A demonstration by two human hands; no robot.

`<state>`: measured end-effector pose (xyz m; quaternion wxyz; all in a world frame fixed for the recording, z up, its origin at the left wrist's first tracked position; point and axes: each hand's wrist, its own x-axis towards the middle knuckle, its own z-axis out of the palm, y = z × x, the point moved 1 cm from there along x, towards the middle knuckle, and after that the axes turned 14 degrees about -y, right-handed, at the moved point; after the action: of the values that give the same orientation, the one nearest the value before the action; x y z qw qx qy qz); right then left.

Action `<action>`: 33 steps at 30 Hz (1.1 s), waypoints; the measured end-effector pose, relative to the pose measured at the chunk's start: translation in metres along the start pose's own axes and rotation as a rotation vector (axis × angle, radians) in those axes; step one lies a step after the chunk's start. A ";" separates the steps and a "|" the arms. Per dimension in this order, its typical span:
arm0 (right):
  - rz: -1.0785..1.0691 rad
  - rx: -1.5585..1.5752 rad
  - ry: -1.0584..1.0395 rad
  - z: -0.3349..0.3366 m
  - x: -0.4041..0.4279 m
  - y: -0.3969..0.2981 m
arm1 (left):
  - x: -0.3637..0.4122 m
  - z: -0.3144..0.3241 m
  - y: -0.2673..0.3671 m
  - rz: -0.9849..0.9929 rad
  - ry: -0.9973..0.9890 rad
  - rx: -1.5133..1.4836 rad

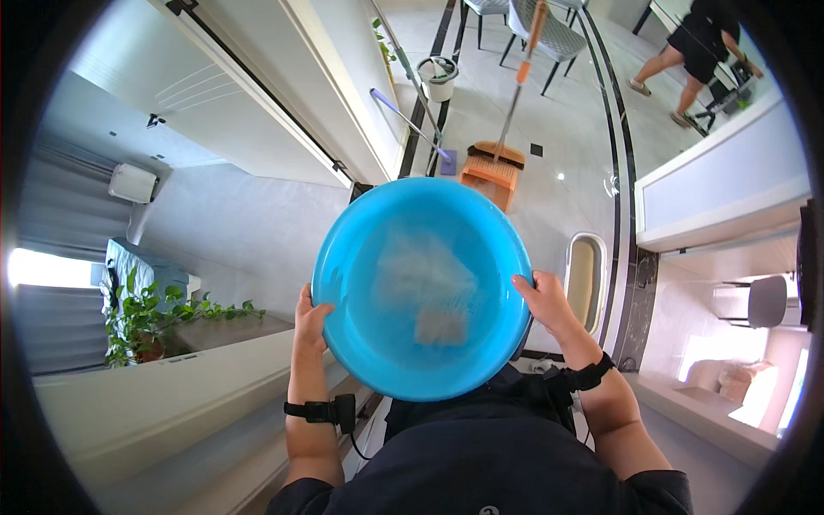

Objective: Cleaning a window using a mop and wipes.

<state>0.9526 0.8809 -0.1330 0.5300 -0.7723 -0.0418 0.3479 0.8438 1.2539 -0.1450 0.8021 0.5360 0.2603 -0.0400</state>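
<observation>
A round light-blue plastic basin (399, 380) is held level in front of my body, over the floor. My left hand (313, 320) grips its left rim with the thumb over the edge. On the opposite side, my right hand (546, 297) clasps the right rim in the same way. Inside the basin is what looks like clear water. A pale, spread-out cloth (418, 270) lies in it, blurred in outline. Closer to me is a smaller greyish, roughly square piece (441, 326), perhaps a folded cloth. The basin hides the floor right below it.
Beyond the basin stand an orange dustpan (487, 178), a broom (508, 154) and a purple-headed floor tool (449, 162). A waste bin (441, 87) and chairs (553, 38) are farther off. An oval silver-rimmed object (586, 283) lies right. Another person (702, 58) stands at upper right. A potted plant (151, 344) is left.
</observation>
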 end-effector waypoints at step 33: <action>0.063 0.247 -0.691 0.012 0.361 -0.164 | 0.111 -0.087 0.045 0.240 0.320 -0.396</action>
<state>1.2680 1.1179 -0.1747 0.5628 -0.5402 -0.1524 0.6068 0.9218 1.3738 -0.1836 0.8389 0.3955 0.3209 0.1919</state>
